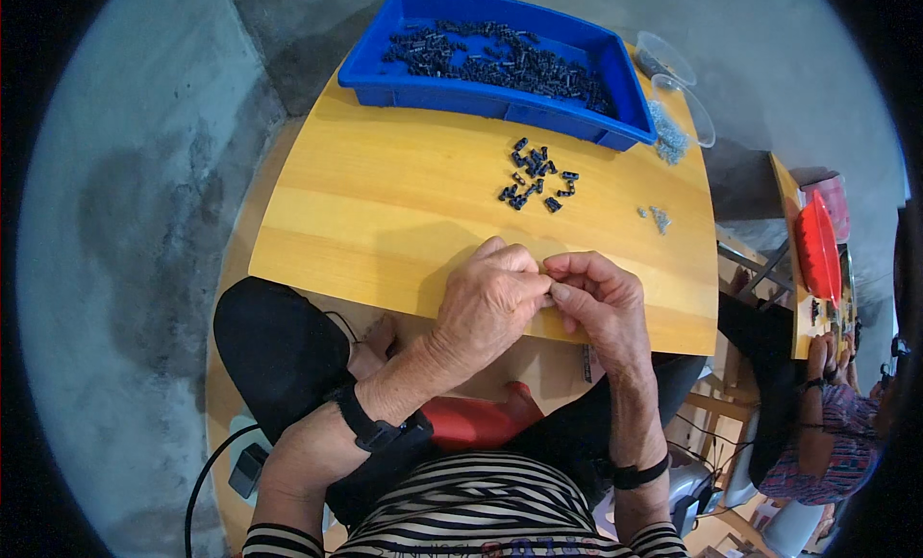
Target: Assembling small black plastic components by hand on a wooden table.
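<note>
My left hand (492, 297) and my right hand (604, 306) meet over the table's near edge, fingertips pinched together. Whatever they hold is too small and too covered by the fingers to make out. Beyond them on the yellow wooden table (385, 202) lies a loose group of small black plastic parts (535, 166). To the right of these sits a little cluster of tiny clear pieces (660, 220).
A blue tray (500, 104) with many black parts stands at the far side. Beside it are a tipped clear tub (700, 116) spilling tiny pieces and another clear bowl (665, 58). At right, another person (827, 443) works by a red basket (815, 246).
</note>
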Demonstrator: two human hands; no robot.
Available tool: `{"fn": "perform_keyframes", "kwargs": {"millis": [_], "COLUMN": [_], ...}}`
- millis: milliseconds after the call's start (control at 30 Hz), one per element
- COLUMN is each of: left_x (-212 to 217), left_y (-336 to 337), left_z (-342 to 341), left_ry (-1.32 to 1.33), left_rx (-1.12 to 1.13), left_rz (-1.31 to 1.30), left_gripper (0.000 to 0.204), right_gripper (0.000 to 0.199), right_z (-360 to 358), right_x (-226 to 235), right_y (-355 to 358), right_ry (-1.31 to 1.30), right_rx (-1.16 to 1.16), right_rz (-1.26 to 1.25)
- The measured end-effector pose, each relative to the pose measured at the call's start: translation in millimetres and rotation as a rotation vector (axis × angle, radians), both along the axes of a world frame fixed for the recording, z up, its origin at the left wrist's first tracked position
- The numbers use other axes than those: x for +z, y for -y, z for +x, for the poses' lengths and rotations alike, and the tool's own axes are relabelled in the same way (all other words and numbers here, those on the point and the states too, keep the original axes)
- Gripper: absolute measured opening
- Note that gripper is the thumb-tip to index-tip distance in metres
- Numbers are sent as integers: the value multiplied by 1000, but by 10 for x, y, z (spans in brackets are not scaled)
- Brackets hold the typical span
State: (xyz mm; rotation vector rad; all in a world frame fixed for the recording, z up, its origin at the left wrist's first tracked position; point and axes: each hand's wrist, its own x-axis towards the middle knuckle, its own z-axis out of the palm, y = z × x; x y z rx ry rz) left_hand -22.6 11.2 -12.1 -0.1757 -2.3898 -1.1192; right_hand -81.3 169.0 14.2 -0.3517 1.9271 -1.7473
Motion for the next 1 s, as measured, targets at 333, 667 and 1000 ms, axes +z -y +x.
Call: {"fn": "perform_keyframes", "kwargs": {"millis": [333, 667, 1000], "left_x": [8, 44, 4], "left_y": [73, 85, 82], "left_z": [25, 72, 59], "left_ry": [18, 13, -47], "left_rx": [-28, -2, 49], "left_rz": [-1, -60, -21], "left_gripper": [11, 6, 9], "right_gripper": [22, 21, 23], "right_z": [-34, -79, -92], "right_x": [-40, 60, 33], "right_y": [44, 109, 123], "right_ry": [-17, 12, 23], "right_rx": [45, 79, 63], "right_rz": [43, 113, 119]}}
